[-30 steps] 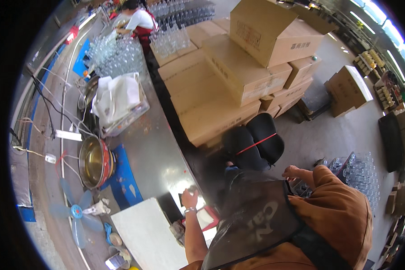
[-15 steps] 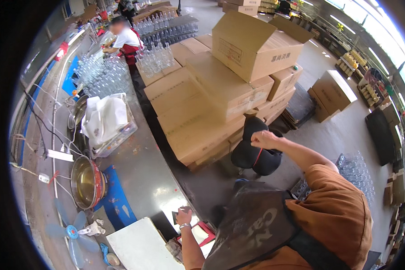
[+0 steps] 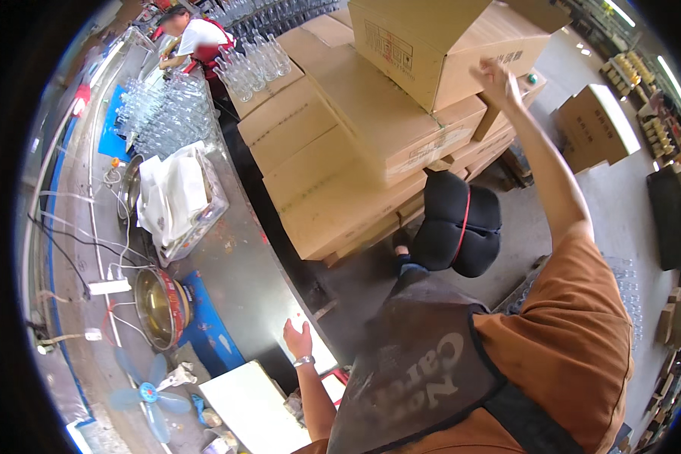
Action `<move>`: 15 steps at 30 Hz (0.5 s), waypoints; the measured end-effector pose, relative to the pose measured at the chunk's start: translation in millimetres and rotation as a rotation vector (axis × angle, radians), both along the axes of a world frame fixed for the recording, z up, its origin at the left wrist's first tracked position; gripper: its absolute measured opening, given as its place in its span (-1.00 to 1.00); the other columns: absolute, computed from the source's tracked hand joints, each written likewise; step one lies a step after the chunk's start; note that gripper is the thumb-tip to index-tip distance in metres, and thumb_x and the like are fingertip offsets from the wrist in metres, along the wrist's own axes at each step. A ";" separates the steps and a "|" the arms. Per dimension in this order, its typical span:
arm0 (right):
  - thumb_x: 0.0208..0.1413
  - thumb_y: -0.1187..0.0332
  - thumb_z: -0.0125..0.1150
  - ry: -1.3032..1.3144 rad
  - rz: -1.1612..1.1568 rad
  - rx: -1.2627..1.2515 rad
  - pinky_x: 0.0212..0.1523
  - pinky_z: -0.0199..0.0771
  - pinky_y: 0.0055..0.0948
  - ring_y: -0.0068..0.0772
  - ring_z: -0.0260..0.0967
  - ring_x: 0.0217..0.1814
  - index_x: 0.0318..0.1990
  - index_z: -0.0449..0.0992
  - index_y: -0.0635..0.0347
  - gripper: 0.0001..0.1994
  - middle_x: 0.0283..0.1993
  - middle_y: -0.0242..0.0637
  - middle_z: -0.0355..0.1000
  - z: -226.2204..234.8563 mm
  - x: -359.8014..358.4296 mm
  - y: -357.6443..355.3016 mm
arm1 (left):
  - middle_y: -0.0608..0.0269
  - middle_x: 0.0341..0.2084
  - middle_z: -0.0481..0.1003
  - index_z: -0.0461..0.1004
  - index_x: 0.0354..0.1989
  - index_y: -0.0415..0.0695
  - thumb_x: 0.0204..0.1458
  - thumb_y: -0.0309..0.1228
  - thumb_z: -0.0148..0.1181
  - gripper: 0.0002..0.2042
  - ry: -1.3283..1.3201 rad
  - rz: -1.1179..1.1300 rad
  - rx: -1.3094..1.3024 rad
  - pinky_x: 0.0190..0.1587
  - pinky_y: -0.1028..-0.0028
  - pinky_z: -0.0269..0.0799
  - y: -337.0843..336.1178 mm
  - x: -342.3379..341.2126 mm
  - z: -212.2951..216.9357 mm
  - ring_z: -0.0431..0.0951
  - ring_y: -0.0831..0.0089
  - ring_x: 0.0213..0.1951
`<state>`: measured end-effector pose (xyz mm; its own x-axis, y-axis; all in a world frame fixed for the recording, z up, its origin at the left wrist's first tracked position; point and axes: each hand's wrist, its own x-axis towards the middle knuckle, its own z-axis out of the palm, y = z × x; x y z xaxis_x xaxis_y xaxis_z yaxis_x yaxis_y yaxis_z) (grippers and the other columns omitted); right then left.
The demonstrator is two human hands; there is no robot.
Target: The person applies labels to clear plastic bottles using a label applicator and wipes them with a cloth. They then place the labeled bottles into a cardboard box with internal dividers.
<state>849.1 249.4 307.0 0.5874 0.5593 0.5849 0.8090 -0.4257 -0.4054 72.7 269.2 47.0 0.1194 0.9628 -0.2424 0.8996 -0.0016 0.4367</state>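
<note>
The open cardboard carton [image 3: 408,57] sits upright on top of the stack of closed cartons [image 3: 310,185], to the right of the metal worktop [image 3: 238,253], its flaps standing outward; the right hand [image 3: 498,85], at the end of an outstretched arm, overlaps its near side in this view, and whether it touches the cardboard cannot be told; its fingers are loosely curled with a narrow gap, and whether anything small is pinched there cannot be told either.

The left hand [image 3: 298,342], a bracelet [image 3: 303,361] at its wrist, hangs over the worktop just beyond the white board [image 3: 253,405]; its fingers are moderately spread, thumb apart, with nothing visible between them.

The open carton should handle as stiff in its walls but bendy at the flaps, dry and not slippery; its contents are hidden, so its weight cannot be judged, though if bare it would be light and bulky; the sounder hold is two-handed, low on opposite walls or under the bottom edges, since flaps would fold or tear under load; the clear glass bottles [image 3: 253,69] standing farther along the stack look fragile and easily toppled by a knock.
</note>
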 end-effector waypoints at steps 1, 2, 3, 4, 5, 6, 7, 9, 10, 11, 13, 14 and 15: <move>0.06 -0.02 0.39 -0.133 -0.029 0.066 -0.10 0.53 -0.38 -0.37 0.55 -0.16 0.04 0.55 0.23 -0.46 -0.16 -0.14 0.59 3.7 26.8 21.3 | -0.24 0.16 0.39 0.32 0.22 -0.38 0.04 -0.18 0.31 -0.35 -0.031 -0.001 0.019 0.30 0.14 0.23 13.0 17.9 5.4 0.35 -0.11 0.23; 0.11 0.06 0.35 -0.031 0.082 0.129 -0.16 0.53 -0.42 -0.39 0.54 -0.19 0.04 0.53 0.26 -0.51 -0.18 -0.15 0.59 8.1 32.5 47.8 | -0.25 0.16 0.38 0.33 0.21 -0.39 0.04 -0.18 0.31 -0.35 -0.040 0.009 0.026 0.30 0.15 0.23 20.9 28.2 14.2 0.36 -0.10 0.22; 0.16 0.14 0.31 0.065 0.184 0.187 -0.21 0.53 -0.45 -0.42 0.54 -0.22 0.05 0.51 0.28 -0.57 -0.20 -0.16 0.59 16.0 39.5 70.6 | -0.25 0.16 0.39 0.33 0.20 -0.39 0.05 -0.19 0.32 -0.36 -0.042 0.006 0.006 0.30 0.16 0.23 29.4 48.3 25.5 0.36 -0.09 0.22; 0.24 0.28 0.25 0.156 0.372 0.453 -0.28 0.51 -0.56 -0.53 0.53 -0.25 0.08 0.47 0.32 -0.64 -0.22 -0.22 0.59 21.5 51.5 81.9 | -0.25 0.16 0.39 0.34 0.19 -0.39 0.05 -0.20 0.32 -0.38 -0.071 -0.017 -0.016 0.30 0.16 0.23 40.9 82.7 31.1 0.37 -0.08 0.21; 0.23 0.27 0.26 0.157 0.325 0.402 -0.31 0.52 -0.55 -0.51 0.53 -0.26 0.03 0.50 0.34 -0.67 -0.25 -0.23 0.58 20.3 57.1 92.9 | -0.25 0.15 0.39 0.34 0.19 -0.39 0.06 -0.21 0.32 -0.39 -0.073 -0.040 -0.041 0.28 0.16 0.25 46.8 101.9 36.0 0.38 -0.08 0.20; 0.22 0.27 0.28 0.147 0.274 0.355 -0.33 0.52 -0.53 -0.49 0.53 -0.28 -0.03 0.52 0.36 -0.68 -0.28 -0.24 0.58 20.7 63.6 100.3 | -0.25 0.15 0.40 0.34 0.19 -0.40 0.07 -0.22 0.32 -0.39 -0.083 -0.071 -0.058 0.26 0.17 0.28 55.9 120.9 41.2 0.40 -0.07 0.19; 0.21 0.27 0.29 0.458 0.334 0.298 -0.34 0.53 -0.51 -0.46 0.54 -0.29 -0.06 0.53 0.36 -0.69 -0.31 -0.25 0.57 24.6 44.3 102.5 | -0.25 0.15 0.40 0.34 0.19 -0.40 0.08 -0.23 0.32 -0.40 -0.103 -0.089 -0.068 0.25 0.17 0.30 62.4 140.0 45.1 0.41 -0.07 0.18; 0.20 0.30 0.29 0.557 0.314 0.094 -0.39 0.53 -0.46 -0.41 0.53 -0.38 -0.09 0.53 0.35 -0.72 -0.38 -0.28 0.55 28.4 32.7 109.5 | -0.25 0.14 0.40 0.33 0.20 -0.41 0.11 -0.29 0.30 -0.43 -0.140 -0.155 -0.086 0.16 0.20 0.40 74.6 178.8 64.4 0.48 -0.02 0.08; 0.20 0.32 0.28 0.352 0.223 -0.066 -0.43 0.52 -0.44 -0.40 0.50 -0.44 -0.09 0.53 0.34 -0.74 -0.41 -0.29 0.53 13.8 46.6 115.0 | -0.24 0.14 0.39 0.32 0.20 -0.41 0.11 -0.30 0.30 -0.43 -0.162 -0.211 -0.086 0.13 0.22 0.43 84.9 198.1 64.0 0.50 0.00 0.06; 0.14 0.05 0.32 0.427 0.214 -0.049 -0.19 0.56 -0.32 -0.17 0.53 -0.26 -0.03 0.57 0.25 -0.56 -0.16 -0.06 0.58 2.8 52.9 119.1 | -0.23 0.15 0.38 0.31 0.20 -0.42 0.11 -0.31 0.30 -0.44 -0.226 -0.240 -0.062 0.12 0.23 0.44 91.9 205.7 62.2 0.51 0.00 0.04; 0.09 0.33 0.29 0.196 0.518 0.349 -0.08 0.58 -0.27 -0.06 0.54 -0.08 0.03 0.56 0.23 -0.65 -0.05 -0.08 0.57 31.7 -19.3 129.9 | -0.24 0.16 0.36 0.31 0.19 -0.42 0.12 -0.34 0.29 -0.45 -0.256 -0.307 -0.083 0.11 0.24 0.46 106.0 218.6 63.5 0.51 0.00 0.04; -0.03 0.46 0.27 0.021 0.450 0.187 0.10 0.52 -0.28 -0.09 0.50 0.10 0.12 0.54 0.10 -0.54 0.05 -0.12 0.54 29.1 -29.5 137.0 | -0.24 0.17 0.34 0.30 0.19 -0.43 0.12 -0.35 0.28 -0.46 -0.283 -0.352 -0.090 0.11 0.24 0.47 116.3 228.0 61.0 0.51 0.00 0.04; 0.05 0.31 0.19 -0.066 0.494 0.019 0.29 0.33 -0.16 -0.12 0.31 0.35 0.27 0.41 -0.04 -0.45 0.28 -0.10 0.39 21.1 -41.1 137.8 | -0.24 0.18 0.34 0.30 0.20 -0.43 0.12 -0.35 0.28 -0.45 -0.302 -0.365 -0.102 0.10 0.24 0.48 125.9 246.2 64.7 0.52 -0.01 0.04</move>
<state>808.0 387.1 328.1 0.2164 0.7504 0.6246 0.9363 0.0216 -0.3504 318.9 395.1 111.7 0.5249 0.8178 -0.2357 0.6810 -0.2374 0.6927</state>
